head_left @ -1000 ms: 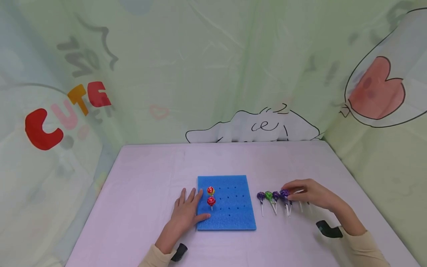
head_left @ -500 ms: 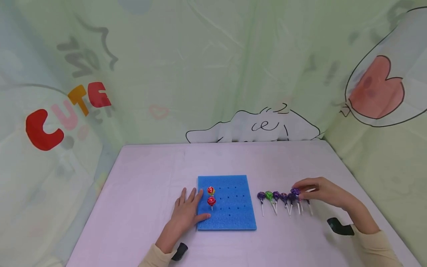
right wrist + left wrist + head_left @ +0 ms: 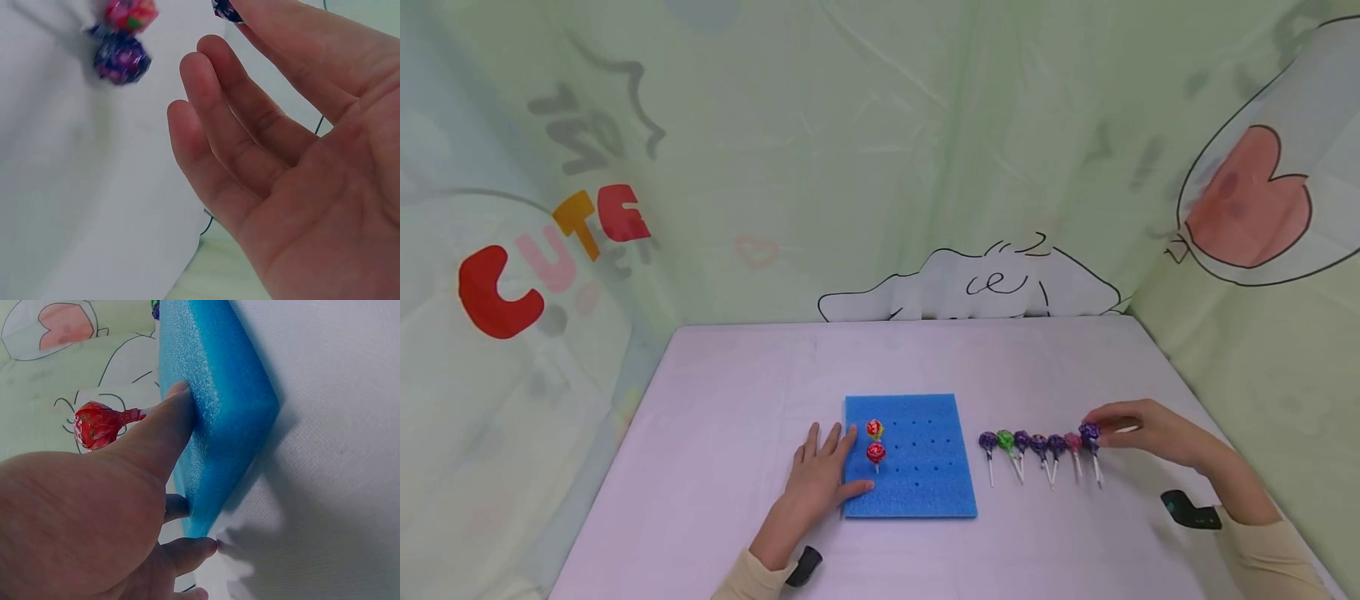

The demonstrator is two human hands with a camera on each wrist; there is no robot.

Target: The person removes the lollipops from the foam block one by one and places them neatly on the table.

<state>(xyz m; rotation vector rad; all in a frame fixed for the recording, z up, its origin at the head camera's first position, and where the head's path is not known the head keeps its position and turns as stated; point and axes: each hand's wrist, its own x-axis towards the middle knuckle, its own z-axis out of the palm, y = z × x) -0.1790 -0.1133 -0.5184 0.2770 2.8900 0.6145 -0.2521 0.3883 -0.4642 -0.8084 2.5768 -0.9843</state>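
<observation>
My left hand (image 3: pixel 815 477) rests spread at the left edge of a blue foam board (image 3: pixel 936 500), its thumb on the top face and other fingers along the side. Two lollipops stand in the board's left column: a red-and-yellow lollipop (image 3: pixel 874 428) and, nearer me, a red lollipop (image 3: pixel 876 452), also in the left wrist view. My right hand (image 3: pixel 1157 429) pinches a purple-wrapped lollipop (image 3: pixel 1090 432) by its head between thumb and fingertips. It is over the right end of a row of lollipops; in the right wrist view only a bit of its dark wrapper (image 3: pixel 226 10) shows.
The row right of the board includes a purple lollipop (image 3: pixel 988 441), a green lollipop (image 3: pixel 1005 440) and a pink lollipop (image 3: pixel 1072 442), sticks toward me. Small holes dot the board. A printed curtain (image 3: pixel 880 167) surrounds the pale table (image 3: pixel 737 375) behind and at the sides.
My right hand has moved rightward along the row with the purple lollipop, from above the middle to the right end, uncovering the pink one. My left hand and the board have stayed in place.
</observation>
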